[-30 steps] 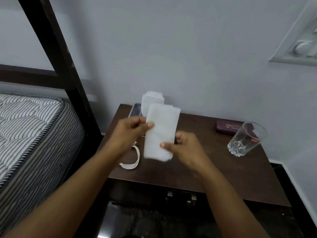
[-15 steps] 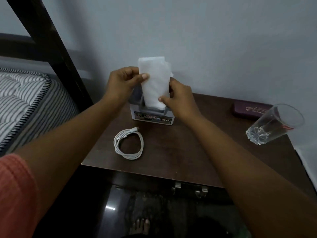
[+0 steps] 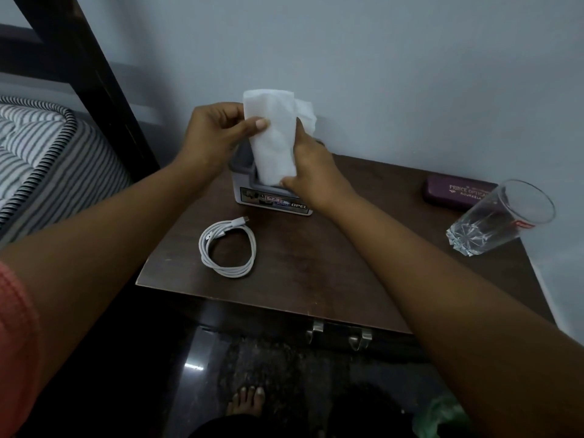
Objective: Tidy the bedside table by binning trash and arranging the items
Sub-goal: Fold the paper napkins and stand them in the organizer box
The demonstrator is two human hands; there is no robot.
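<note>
Bedside table (image 3: 316, 273): dark wood top, set against the grey wall.
Left hand (image 3: 215, 131): thumb across the tissue's front, fingers curled behind, pinching its upper left edge.
Right hand (image 3: 313, 169): pinching the tissue's lower right edge at the holder's mouth.
Folded tissue (image 3: 273, 137): white, long axis upright, lower end in the holder, top pointing up.
Glass tumbler (image 3: 499, 219): table's right side; red mark unreadable.
Tissue holder (image 3: 271, 199): rear of table by the wall; label reads "OPEL".
Spectacle case (image 3: 452, 191): maroon, "PRINCE OPTICA…", just behind the tumbler.
Charging cable (image 3: 227, 248): white, coiled, near the holder's front, apart.
</note>
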